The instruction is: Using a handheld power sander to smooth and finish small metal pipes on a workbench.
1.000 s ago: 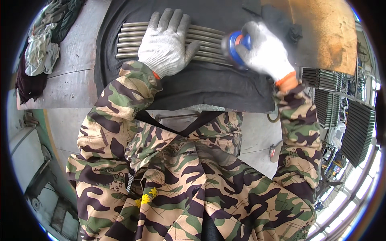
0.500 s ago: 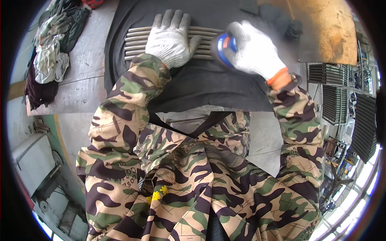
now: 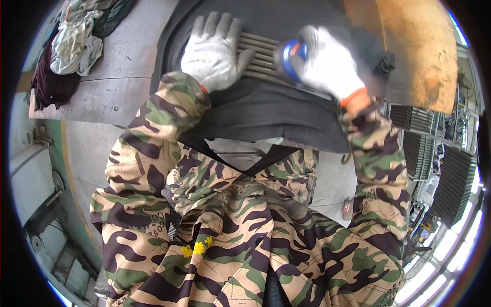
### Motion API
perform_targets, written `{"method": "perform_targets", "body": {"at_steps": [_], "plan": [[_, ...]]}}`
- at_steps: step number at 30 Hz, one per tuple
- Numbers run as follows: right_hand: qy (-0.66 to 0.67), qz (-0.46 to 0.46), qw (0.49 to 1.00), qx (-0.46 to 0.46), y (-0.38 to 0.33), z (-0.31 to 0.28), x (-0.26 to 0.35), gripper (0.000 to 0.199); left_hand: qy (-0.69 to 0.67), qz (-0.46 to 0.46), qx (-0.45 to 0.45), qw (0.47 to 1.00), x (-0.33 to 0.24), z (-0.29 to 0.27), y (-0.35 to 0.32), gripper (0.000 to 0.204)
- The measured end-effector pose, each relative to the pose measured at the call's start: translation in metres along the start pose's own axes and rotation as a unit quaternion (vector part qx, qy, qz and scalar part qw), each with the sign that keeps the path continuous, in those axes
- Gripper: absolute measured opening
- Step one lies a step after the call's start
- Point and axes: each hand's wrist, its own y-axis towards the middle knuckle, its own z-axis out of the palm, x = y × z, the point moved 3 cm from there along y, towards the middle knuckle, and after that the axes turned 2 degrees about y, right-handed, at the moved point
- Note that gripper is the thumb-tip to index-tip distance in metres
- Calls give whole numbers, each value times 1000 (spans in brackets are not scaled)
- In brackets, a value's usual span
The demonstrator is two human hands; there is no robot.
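Several slim grey metal rods [image 3: 261, 57] lie side by side on a black cloth [image 3: 266, 110] that covers part of the bench. My left hand [image 3: 212, 53], in a white knit glove with grey fingertips, rests flat across them with fingers stretched out, covering their left part. In my gloved right hand [image 3: 327, 61] is a round blue tool [image 3: 293, 60] with an orange-red spot; its exact kind is not clear. The tool is over the right part of the rods, and its lower edge and the glove are smeared by motion. Whether it touches the rods I cannot tell.
A heap of rags [image 3: 76, 46], white, dark green and maroon, lies at the left of the metal bench [image 3: 123, 66]. A brown, rust-stained sheet [image 3: 419, 51] lies at the far right. Beyond the right edge stand racks of dark bars [image 3: 452, 184].
The view has turned, so the bench, rods and cloth now slope down to the right. My left hand still lies flat on the rods; my right hand keeps the blue tool over them.
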Motion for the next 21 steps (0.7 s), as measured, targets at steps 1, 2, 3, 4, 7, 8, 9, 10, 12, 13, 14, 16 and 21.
{"method": "perform_targets", "body": {"at_steps": [1,2,3,4,7,8,9,10,12,13,14,16,21], "plan": [[21,-2,1000,4,-6,2,8,39,-8,7,-32,999,-1,-2,-4,63],[3,-9,1000,26,-13,1,10,40,-27,19,-66,997,-8,0,-7,60],[-4,-6,1000,17,-9,-2,9,41,-32,15,-67,997,-11,3,-5,60],[-19,11,1000,7,-7,-11,5,42,-39,22,-70,997,-18,8,3,59],[-20,45,998,43,20,-15,2,44,-17,10,-63,998,-10,5,1,58],[-14,36,998,46,19,-9,2,44,-12,7,-58,998,-8,5,0,57],[-9,20,999,35,8,-3,8,45,-1,8,-71,997,-7,4,-4,57],[-14,7,1000,26,-5,-7,13,45,-4,6,-75,997,-8,5,-2,57],[-11,29,999,45,-10,-14,3,45,9,21,-105,994,-19,11,4,59],[-12,57,997,41,0,-17,-4,44,-4,11,-67,998,-19,3,7,59],[-14,87,995,36,9,-17,-14,43,-6,17,-65,998,-21,4,6,59],[-20,69,997,17,9,-12,-21,45,1,15,-57,998,-15,7,2,60],[-30,64,997,38,1,-17,-27,50,3,27,-80,996,-14,5,15,55]]}}
